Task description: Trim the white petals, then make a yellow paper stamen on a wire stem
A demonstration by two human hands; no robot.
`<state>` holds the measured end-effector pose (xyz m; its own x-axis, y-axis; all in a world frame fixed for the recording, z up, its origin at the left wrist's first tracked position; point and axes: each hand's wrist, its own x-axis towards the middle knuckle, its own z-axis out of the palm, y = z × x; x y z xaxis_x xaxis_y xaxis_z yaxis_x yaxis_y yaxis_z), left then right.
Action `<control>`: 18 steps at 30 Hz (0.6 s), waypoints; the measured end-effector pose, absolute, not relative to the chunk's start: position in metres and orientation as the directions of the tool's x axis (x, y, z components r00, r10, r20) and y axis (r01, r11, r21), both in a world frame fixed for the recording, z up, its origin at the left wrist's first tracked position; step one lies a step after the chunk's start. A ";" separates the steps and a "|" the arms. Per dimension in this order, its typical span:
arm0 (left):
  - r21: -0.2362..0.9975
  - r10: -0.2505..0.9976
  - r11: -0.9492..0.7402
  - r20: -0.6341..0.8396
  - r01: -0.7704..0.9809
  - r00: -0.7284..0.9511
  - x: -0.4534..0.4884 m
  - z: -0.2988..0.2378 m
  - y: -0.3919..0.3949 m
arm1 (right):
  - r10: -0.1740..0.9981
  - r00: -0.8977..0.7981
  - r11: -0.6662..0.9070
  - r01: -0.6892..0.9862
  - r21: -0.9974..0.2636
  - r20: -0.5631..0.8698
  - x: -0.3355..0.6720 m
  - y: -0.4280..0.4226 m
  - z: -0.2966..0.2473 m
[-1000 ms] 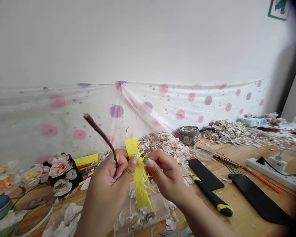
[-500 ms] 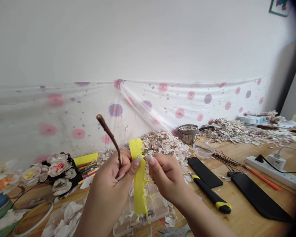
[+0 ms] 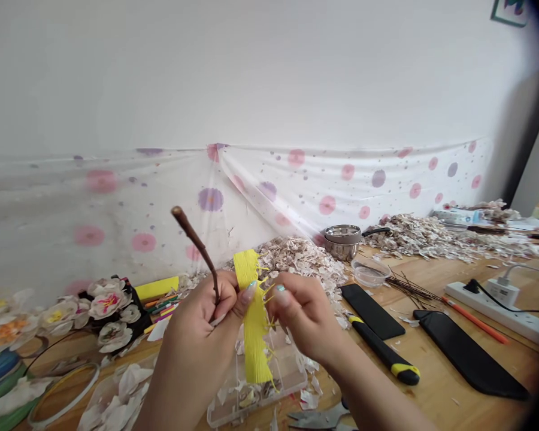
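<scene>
Yellow crepe paper strip (image 3: 251,320) held above a clear plastic compartment box (image 3: 287,380). Left hand (image 3: 197,335) pinches it against a brown twig (image 3: 196,245) pointing up and far; right hand (image 3: 303,317) pinches the strip's fringed edge. Scissors (image 3: 317,420) lie near on the wooden surface (image 3: 435,365).

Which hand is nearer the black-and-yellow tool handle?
Right. The right hand sits just left of the black-and-yellow tool handle, not touching it. The left hand, gripping the brown twig, is farther left, past the yellow crepe paper strip.
</scene>
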<state>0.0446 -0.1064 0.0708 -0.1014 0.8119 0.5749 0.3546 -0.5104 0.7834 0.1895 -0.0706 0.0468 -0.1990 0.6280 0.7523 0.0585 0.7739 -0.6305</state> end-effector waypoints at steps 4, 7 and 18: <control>0.789 0.820 -0.506 0.565 0.348 -0.088 0.041 0.071 -0.106 | 0.726 -0.237 0.648 -0.079 -0.758 0.645 0.192 -0.072 0.052; 0.771 0.817 -0.511 0.573 0.380 -0.062 0.041 0.070 -0.105 | 0.756 -0.224 0.617 -0.069 -0.784 0.615 0.187 -0.076 0.054; 0.818 0.844 -0.498 0.533 0.287 -0.056 0.043 0.072 -0.111 | 0.706 -0.131 0.647 -0.279 -0.709 0.696 0.191 -0.066 0.047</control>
<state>0.0430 -0.1107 0.0721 -0.0561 0.8440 0.5335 0.2865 -0.4982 0.8184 0.1910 -0.0655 0.0471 -0.1315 0.7060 0.6959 -0.2790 0.6472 -0.7094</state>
